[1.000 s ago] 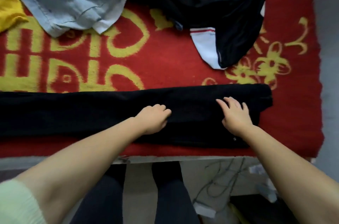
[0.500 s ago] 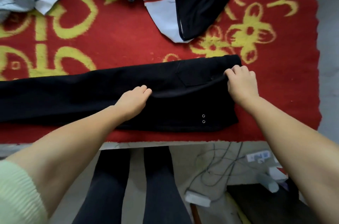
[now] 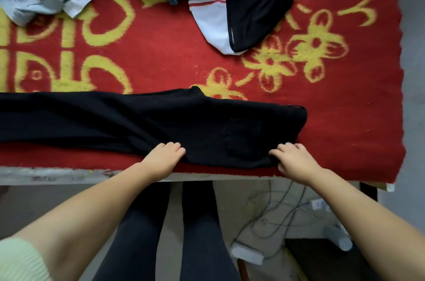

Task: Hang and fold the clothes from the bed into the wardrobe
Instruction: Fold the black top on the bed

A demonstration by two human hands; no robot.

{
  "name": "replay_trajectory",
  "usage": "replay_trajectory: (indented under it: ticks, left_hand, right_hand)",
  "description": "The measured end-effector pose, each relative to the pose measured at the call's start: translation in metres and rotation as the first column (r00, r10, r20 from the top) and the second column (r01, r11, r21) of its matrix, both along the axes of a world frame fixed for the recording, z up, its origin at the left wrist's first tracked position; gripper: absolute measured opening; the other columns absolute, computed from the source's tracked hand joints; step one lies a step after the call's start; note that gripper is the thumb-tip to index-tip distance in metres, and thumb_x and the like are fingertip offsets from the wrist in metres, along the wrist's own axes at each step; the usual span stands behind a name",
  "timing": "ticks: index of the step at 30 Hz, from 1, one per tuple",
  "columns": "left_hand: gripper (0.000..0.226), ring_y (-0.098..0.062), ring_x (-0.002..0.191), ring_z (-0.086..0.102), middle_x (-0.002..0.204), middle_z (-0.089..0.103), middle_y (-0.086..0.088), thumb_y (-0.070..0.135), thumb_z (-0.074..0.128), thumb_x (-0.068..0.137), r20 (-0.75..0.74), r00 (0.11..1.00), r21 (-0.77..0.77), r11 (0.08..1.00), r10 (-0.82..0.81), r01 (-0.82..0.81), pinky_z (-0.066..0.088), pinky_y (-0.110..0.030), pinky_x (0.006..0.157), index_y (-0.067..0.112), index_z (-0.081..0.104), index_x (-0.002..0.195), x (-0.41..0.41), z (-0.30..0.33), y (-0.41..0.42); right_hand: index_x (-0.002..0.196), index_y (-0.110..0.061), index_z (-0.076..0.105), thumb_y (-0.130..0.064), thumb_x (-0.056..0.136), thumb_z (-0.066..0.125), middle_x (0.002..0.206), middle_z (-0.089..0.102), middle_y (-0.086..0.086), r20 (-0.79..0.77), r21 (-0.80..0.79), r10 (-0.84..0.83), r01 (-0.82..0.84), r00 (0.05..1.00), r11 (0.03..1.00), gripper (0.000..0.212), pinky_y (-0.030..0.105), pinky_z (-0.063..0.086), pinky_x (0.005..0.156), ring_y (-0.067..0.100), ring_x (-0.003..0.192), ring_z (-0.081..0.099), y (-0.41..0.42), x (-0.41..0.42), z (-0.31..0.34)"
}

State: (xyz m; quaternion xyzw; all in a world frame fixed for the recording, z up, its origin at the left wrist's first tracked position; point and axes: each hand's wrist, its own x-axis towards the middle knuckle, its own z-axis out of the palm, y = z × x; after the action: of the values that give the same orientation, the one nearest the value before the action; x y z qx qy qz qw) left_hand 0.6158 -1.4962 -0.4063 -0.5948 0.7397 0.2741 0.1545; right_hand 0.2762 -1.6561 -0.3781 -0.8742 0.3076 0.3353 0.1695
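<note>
Two hands, left hand and right hand, pinch one black trousers (near hem).

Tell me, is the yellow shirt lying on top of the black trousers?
No. The black trousers lie flat along the blanket's near edge with only the left hand and right hand on them.

Red blanket with yellow flower pattern over a bed, pale bed frame edge below it, grey floor beside the bed, tangled white cables and a power strip under the frame
</note>
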Motion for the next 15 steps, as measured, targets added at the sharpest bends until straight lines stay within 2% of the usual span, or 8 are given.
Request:
replay_trajectory:
  ticks: [3,6,10,13,15]
  left_hand:
    - [0.035,-0.035,0.089,0.054,0.103,0.055,-0.016,-0.002,0.055,0.077,-0.068,0.97,-0.038,0.971,0.234,-0.237,0.04,-0.039,0.072,0.002,0.059,0.111,0.0,-0.002,-0.001]
    - [0.044,-0.039,0.079,0.06,0.097,0.061,-0.022,-0.013,0.061,0.06,-0.136,0.944,-0.13,0.939,0.302,-0.319,0.049,-0.042,0.071,-0.005,0.065,0.103,0.017,0.008,0.001]
    - [0.053,-0.042,0.096,0.06,0.11,0.059,-0.026,-0.012,0.061,0.061,-0.006,0.889,-0.201,0.871,0.458,-0.449,0.05,-0.046,0.08,-0.006,0.062,0.113,0.07,0.02,0.021]
    - [0.061,-0.044,0.113,0.052,0.13,0.049,-0.029,-0.005,0.063,0.071,0.122,0.788,-0.21,0.792,0.603,-0.573,0.044,-0.049,0.09,-0.006,0.05,0.13,0.111,0.015,0.044]
    - [0.065,-0.039,0.126,0.044,0.141,0.04,-0.026,0.008,0.064,0.081,0.214,0.706,-0.161,0.737,0.675,-0.656,0.038,-0.045,0.098,-0.002,0.038,0.14,0.135,0.007,0.058]
  right_hand:
    - [0.136,-0.027,0.046,-0.03,0.092,0.047,0.13,0.048,-0.002,-0.125,0.1,-0.064,0.076,0.99,0.992,0.045,0.037,0.032,0.1,0.02,0.123,0.043,-0.007,0.011,-0.003]
    - [0.137,-0.028,0.047,-0.03,0.091,0.046,0.131,0.05,0.0,-0.178,0.123,-0.057,0.079,0.982,0.989,0.046,0.041,0.032,0.104,0.022,0.124,0.045,-0.012,0.029,0.006]
    - [0.132,-0.022,0.051,-0.027,0.095,0.043,0.125,0.054,0.003,-0.002,0.117,-0.059,0.059,0.998,0.991,0.039,0.037,0.046,0.091,0.025,0.117,0.052,0.004,0.099,0.02]
    - [0.13,-0.019,0.052,-0.026,0.096,0.043,0.123,0.052,0.005,0.169,0.179,-0.107,0.076,0.98,0.981,0.035,0.038,0.047,0.088,0.028,0.115,0.051,0.039,0.173,0.018]
    - [0.134,-0.017,0.048,-0.026,0.096,0.045,0.128,0.048,0.006,0.265,0.222,-0.104,0.044,0.959,0.974,0.038,0.04,0.047,0.088,0.028,0.117,0.048,0.071,0.22,0.01]
